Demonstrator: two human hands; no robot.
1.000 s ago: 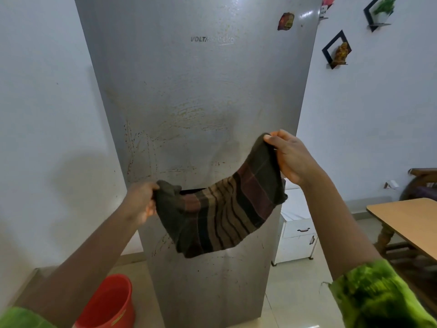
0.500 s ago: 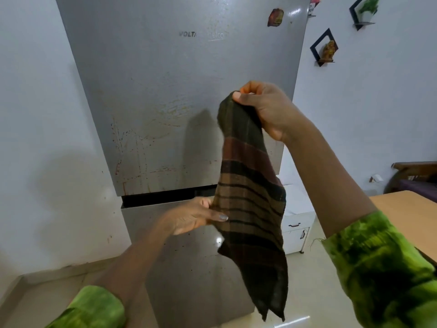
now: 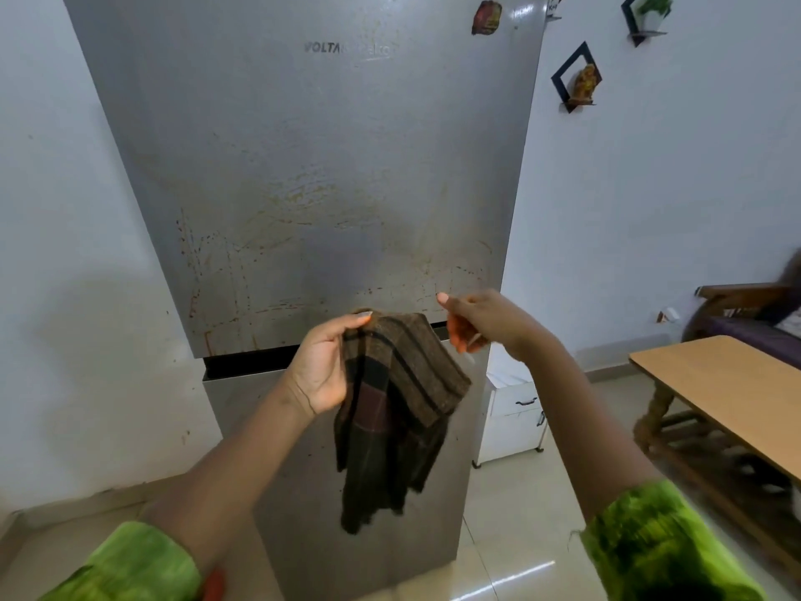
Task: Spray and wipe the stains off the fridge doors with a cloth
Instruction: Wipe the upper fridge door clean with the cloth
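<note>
A tall silver fridge point(image 3: 303, 145) fills the middle of the view. Reddish-brown stains point(image 3: 225, 292) streak the lower part of its upper door. A dark gap separates that door from the lower door point(image 3: 242, 396). My left hand point(image 3: 323, 366) grips a dark brown striped cloth point(image 3: 390, 409), which hangs folded in front of the lower door. My right hand point(image 3: 481, 321) hovers just right of the cloth's top edge, fingers loosely curled, holding nothing. No spray bottle is in view.
A magnet point(image 3: 486, 17) sticks near the fridge's top right. A small white cabinet point(image 3: 511, 418) stands right of the fridge. A wooden table point(image 3: 728, 392) and a dark seat point(image 3: 745, 314) are at far right. Wall shelves point(image 3: 578, 78) hang above.
My right hand has let go of the cloth and dropped from high up. My left hand has taken the cloth, which is now folded over it.
</note>
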